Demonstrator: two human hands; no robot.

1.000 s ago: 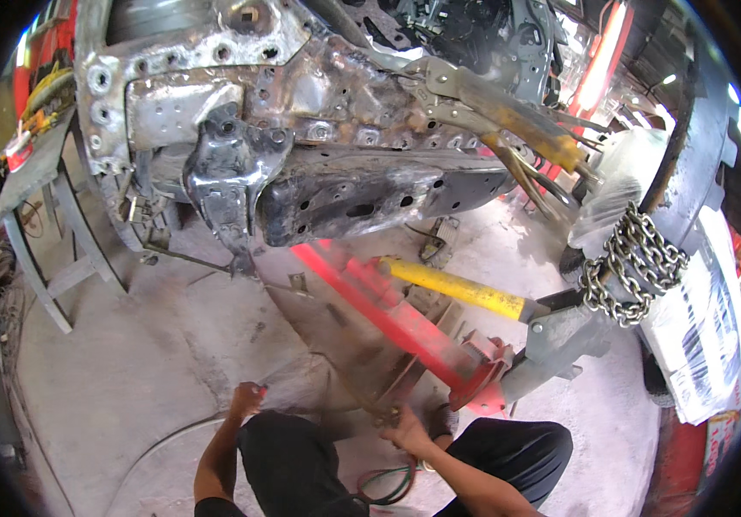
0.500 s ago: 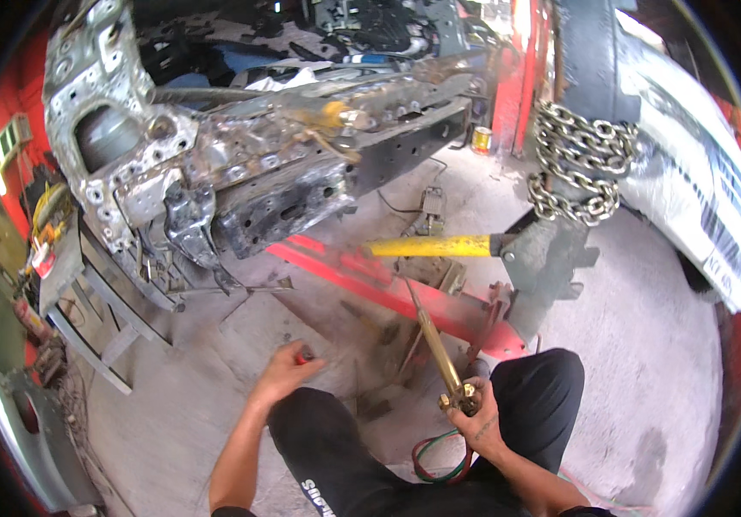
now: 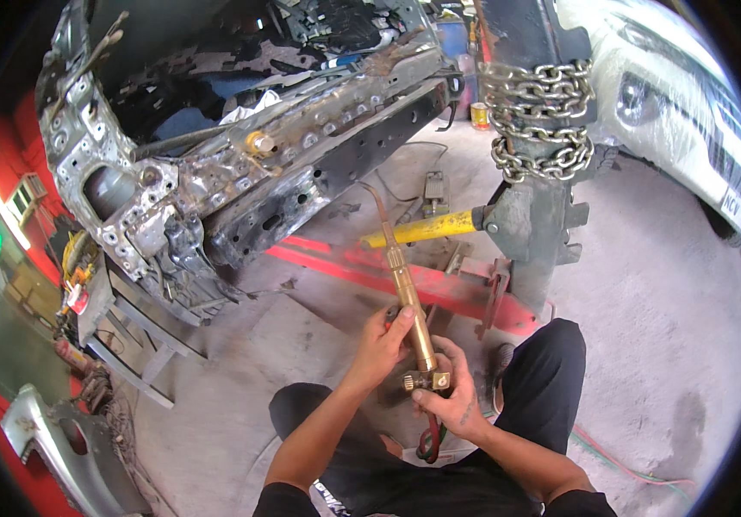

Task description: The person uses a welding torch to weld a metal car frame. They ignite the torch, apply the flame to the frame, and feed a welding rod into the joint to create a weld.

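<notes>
A brass gas torch with a long thin bent copper tip slants up and away in front of my knees. My right hand is closed round its lower end by the valve knobs. Red and green hoses hang from that end. My left hand is closed beside the brass barrel, its thumb against it. A small red and black object shows between the left fingers, mostly hidden, so its kind is unclear. The torch tip appears in front of a yellow bar; whether they touch I cannot tell.
A stripped car front frame spans the upper left. To the right, a dark post wrapped in chain joins a red beam. Plastic-covered white car far right; grey stand and silver panel left.
My left hand has moved right, from above my left knee to the torch barrel. The torch has shifted left and stands steeper, its bent tip now seen higher. The view has shifted too.
</notes>
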